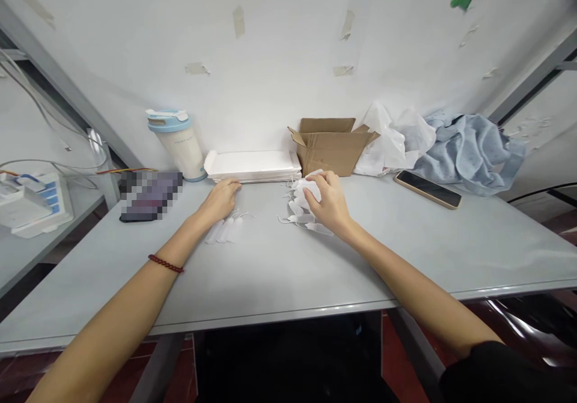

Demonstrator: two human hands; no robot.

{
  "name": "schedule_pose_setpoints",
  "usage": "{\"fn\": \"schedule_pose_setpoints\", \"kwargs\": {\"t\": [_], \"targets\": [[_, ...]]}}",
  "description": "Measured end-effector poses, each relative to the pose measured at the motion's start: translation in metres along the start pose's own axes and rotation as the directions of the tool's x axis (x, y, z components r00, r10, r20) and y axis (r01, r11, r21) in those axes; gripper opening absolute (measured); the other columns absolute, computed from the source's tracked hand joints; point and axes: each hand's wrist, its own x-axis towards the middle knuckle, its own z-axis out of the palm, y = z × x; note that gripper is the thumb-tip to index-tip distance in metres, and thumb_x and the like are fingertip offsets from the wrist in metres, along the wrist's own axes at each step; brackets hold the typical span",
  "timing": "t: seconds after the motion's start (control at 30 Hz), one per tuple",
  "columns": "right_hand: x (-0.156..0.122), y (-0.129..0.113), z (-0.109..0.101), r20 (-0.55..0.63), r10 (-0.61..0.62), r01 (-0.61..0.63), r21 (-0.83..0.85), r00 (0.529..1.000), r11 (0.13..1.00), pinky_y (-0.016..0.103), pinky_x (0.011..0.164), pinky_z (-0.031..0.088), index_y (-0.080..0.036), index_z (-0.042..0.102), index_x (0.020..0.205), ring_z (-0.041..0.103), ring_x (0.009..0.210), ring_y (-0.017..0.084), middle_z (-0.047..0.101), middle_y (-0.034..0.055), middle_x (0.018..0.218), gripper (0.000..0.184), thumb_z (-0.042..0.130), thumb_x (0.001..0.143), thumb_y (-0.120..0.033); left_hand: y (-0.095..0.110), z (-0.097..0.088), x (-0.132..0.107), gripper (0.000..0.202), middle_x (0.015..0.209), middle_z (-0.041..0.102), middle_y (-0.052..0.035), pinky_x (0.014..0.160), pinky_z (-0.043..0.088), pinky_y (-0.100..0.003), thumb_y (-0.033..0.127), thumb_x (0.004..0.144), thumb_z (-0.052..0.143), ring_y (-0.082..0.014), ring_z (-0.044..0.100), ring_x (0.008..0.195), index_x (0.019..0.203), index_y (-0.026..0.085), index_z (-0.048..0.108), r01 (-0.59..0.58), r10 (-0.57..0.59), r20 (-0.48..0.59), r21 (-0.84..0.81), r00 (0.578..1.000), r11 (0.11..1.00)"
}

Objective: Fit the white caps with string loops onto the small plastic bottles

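Note:
My left hand (220, 199) is at the front of a stack of flat white cardboard pieces (252, 164), its fingers curled together; whatever lies in them, if anything, is hidden. Just below it, several small translucent plastic bottles with thin curved tips (226, 231) lie side by side on the table. My right hand (331, 202) is over a loose pile of the same kind of bottles (303, 218). Its thumb and fingers close around one translucent bottle (312, 190), partly covered by the hand.
Behind the hands stand a cream tumbler with a blue lid (178, 145) and an open cardboard box (331, 151). White plastic bags (392, 139), a light blue cloth (473, 151) and a phone (428, 189) are on the right. A dark, partly blurred item (166, 190) lies left.

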Motion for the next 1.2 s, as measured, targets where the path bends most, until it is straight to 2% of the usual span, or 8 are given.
{"fn": "schedule_pose_setpoints", "kwargs": {"t": [0.1,0.37,0.47,0.63,0.8,0.9,1.03,1.2], "targets": [[0.0,-0.006,-0.003,-0.01,-0.012,0.012,0.024,1.0,1.0,0.042,0.084,0.045,-0.016,0.06,0.099,0.052,0.096,0.026,0.055,0.0127,0.099,0.019,0.05,0.086,-0.025,0.002,-0.001,0.0,0.041,0.114,0.064,-0.0173,0.1,0.044,-0.041,0.009,0.083,0.033,-0.0275,0.058,0.109,0.103,0.008,0.068,0.009,-0.009,0.012,-0.005,1.0,1.0],[-0.005,-0.023,-0.005,-0.038,-0.12,0.123,0.092,0.992,0.988,0.041,0.081,0.045,-0.017,0.058,0.096,0.055,0.094,0.024,0.058,0.0124,0.099,0.015,0.048,0.087,-0.023,0.006,0.0,0.0,0.039,0.11,0.065,-0.0189,0.098,0.044,-0.041,0.012,0.083,0.035,-0.0285,0.059,0.106,0.107,0.005,0.066,0.098,-0.097,0.023,-0.002,0.995,0.995],[-0.009,-0.029,-0.004,-0.017,-0.142,0.143,0.124,0.99,0.982,0.041,0.08,0.045,-0.017,0.058,0.097,0.055,0.096,0.024,0.059,0.0122,0.099,0.015,0.047,0.088,-0.022,0.006,-0.001,-0.001,0.038,0.108,0.065,-0.0191,0.095,0.045,-0.041,0.014,0.081,0.04,-0.0295,0.06,0.103,0.108,0.005,0.065,0.155,-0.155,0.021,0.005,0.988,0.988],[-0.013,-0.034,-0.004,0.047,-0.165,0.156,0.151,0.985,0.976,0.04,0.078,0.044,-0.017,0.058,0.097,0.055,0.095,0.024,0.059,0.0125,0.099,0.015,0.047,0.088,-0.022,0.004,-0.007,-0.002,0.037,0.09,0.068,-0.0138,0.087,0.049,-0.037,0.015,0.076,0.047,-0.0272,0.064,0.088,0.106,0.006,0.066,0.229,-0.229,0.023,-0.006,0.973,0.973],[-0.016,-0.035,-0.004,0.087,-0.184,0.168,0.158,0.979,0.973,0.039,0.077,0.044,-0.017,0.057,0.098,0.055,0.095,0.024,0.058,0.0125,0.1,0.016,0.046,0.089,-0.022,0.003,-0.01,-0.004,0.041,0.097,0.067,-0.0164,0.091,0.046,-0.039,0.014,0.074,0.045,-0.0301,0.061,0.098,0.109,0.005,0.065,0.251,-0.251,-0.01,0.009,0.968,0.968],[-0.017,-0.037,-0.003,0.108,-0.199,0.181,0.161,0.974,0.97,0.039,0.078,0.044,-0.017,0.057,0.098,0.055,0.095,0.024,0.058,0.0123,0.1,0.016,0.045,0.09,-0.022,0.002,-0.01,-0.005,0.039,0.095,0.067,-0.0166,0.089,0.047,-0.039,0.013,0.072,0.045,-0.0308,0.062,0.095,0.103,0.006,0.068,0.257,-0.257,0.018,0.029,0.966,0.966],[-0.023,-0.043,-0.001,0.194,-0.223,0.186,0.19,0.955,0.964,0.038,0.078,0.044,-0.018,0.056,0.099,0.055,0.094,0.023,0.059,0.0122,0.1,0.015,0.044,0.09,-0.021,0.002,-0.012,-0.006,0.036,0.087,0.069,-0.0141,0.086,0.048,-0.037,0.013,0.069,0.045,-0.0306,0.064,0.09,0.093,0.01,0.071,0.244,-0.245,0.038,0.024,0.969,0.969],[-0.031,-0.059,0.0,0.373,-0.304,0.199,0.295,0.877,0.935,0.038,0.081,0.045,-0.016,0.055,0.104,0.056,0.094,0.022,0.061,0.0118,0.099,0.018,0.045,0.09,-0.021,0.008,-0.018,-0.006,0.027,0.078,0.071,-0.0118,0.074,0.05,-0.036,0.021,0.07,0.048,-0.0299,0.066,0.079,0.081,0.014,0.072,0.233,-0.232,0.056,-0.008,0.971,0.973]]}}
